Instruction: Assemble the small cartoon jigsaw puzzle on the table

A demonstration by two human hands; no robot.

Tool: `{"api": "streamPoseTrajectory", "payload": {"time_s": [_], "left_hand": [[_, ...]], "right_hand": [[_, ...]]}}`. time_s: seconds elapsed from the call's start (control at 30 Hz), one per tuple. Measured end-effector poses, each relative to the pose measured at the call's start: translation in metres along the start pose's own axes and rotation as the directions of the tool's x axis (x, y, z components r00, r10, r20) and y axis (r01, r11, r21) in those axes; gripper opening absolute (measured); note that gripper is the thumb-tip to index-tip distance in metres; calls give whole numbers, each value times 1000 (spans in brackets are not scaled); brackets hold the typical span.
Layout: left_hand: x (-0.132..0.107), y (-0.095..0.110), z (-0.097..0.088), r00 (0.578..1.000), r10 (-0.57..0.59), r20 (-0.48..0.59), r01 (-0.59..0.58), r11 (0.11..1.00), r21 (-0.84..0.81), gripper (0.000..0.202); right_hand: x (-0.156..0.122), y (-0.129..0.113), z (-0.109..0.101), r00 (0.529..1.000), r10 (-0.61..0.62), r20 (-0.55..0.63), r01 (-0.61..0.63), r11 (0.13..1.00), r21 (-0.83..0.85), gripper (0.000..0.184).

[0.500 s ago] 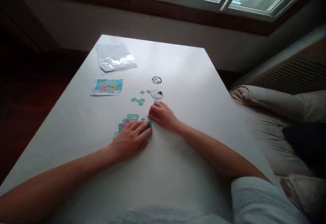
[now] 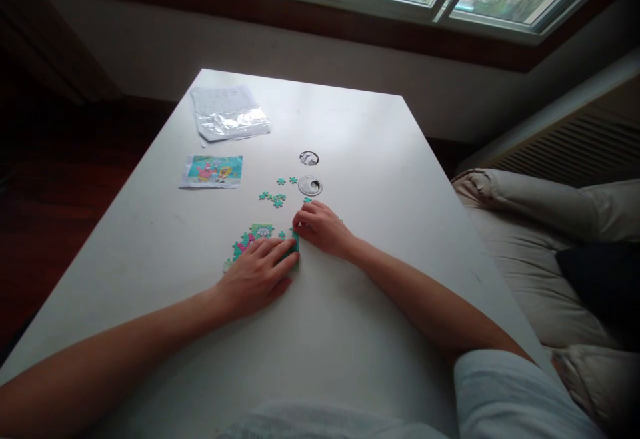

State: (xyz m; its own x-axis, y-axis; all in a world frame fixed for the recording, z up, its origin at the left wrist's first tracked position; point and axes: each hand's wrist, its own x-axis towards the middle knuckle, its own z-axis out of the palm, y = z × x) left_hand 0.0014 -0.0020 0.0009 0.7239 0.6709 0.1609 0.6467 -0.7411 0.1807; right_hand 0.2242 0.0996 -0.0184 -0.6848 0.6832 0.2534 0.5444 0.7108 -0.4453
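A partly joined teal and pink jigsaw puzzle [image 2: 253,236] lies on the white table [image 2: 350,132]. My left hand [image 2: 257,272] rests flat on the puzzle's right part, fingers stretched out. My right hand [image 2: 323,227] sits just right of it, fingers curled and pinched at the puzzle's right edge; what they hold is hidden. Several loose teal pieces [image 2: 274,198] lie just beyond the hands.
A colourful reference picture [image 2: 213,170] lies at the left, with a clear plastic bag on paper [image 2: 229,114] behind it. Two round cable holes [image 2: 309,172] sit mid-table. A cushioned seat [image 2: 545,226] stands to the right, windows beyond.
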Motion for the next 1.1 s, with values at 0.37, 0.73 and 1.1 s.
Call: {"api": "streamPoseTrajectory", "payload": {"time_s": [0.37, 0.73, 1.1], "left_hand": [[-1, 1, 1, 999, 13, -34, -14, 1000, -27, 38], [-4, 6, 1, 995, 63, -72, -64, 998, -3, 33], [-4, 6, 0, 998, 57, -38, -56, 998, 26, 33]], "right_hand": [[-3, 5, -1, 998, 4, -68, -7, 999, -37, 9], [-1, 5, 0, 1000, -28, -9, 28, 998, -54, 7], [-1, 6, -2, 999, -40, 20, 41, 997, -59, 5]]}}
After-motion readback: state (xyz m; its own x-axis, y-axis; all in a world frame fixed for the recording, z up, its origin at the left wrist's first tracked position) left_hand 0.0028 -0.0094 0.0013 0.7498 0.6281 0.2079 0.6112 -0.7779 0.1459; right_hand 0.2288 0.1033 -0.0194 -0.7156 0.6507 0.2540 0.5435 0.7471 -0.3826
